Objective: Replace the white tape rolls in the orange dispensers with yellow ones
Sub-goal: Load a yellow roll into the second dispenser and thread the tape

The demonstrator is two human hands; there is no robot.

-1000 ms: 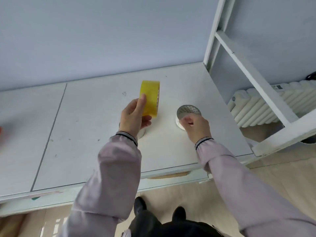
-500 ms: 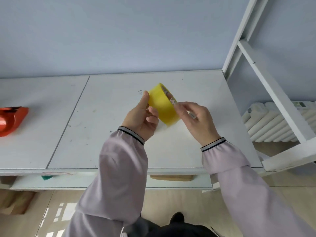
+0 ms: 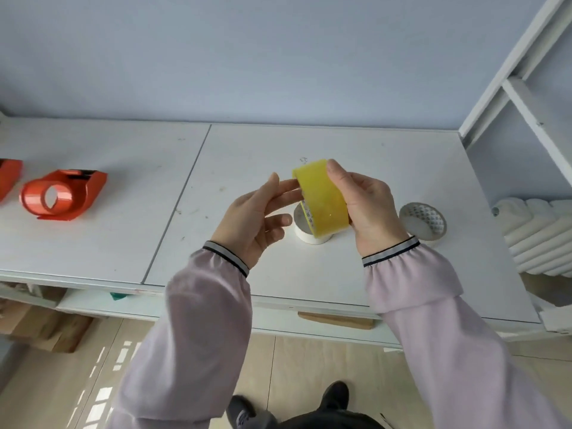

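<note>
A yellow tape roll is held tilted above the white table, gripped by my right hand from its right side. My left hand is beside the roll, fingers spread, fingertips touching its left edge. Under the yellow roll a white tape roll lies flat on the table. Another white roll lies to the right of my right hand. An orange dispenser with an empty hub lies at the left. Part of a second orange dispenser shows at the left edge.
A white ladder frame rises at the table's right end, with a white radiator below it. Cardboard boxes sit under the table at lower left. A seam divides the tabletop.
The yellow roll passed from my left hand into my right hand. My left hand opened. My view swung left, bringing the orange dispensers and both white rolls into sight.
</note>
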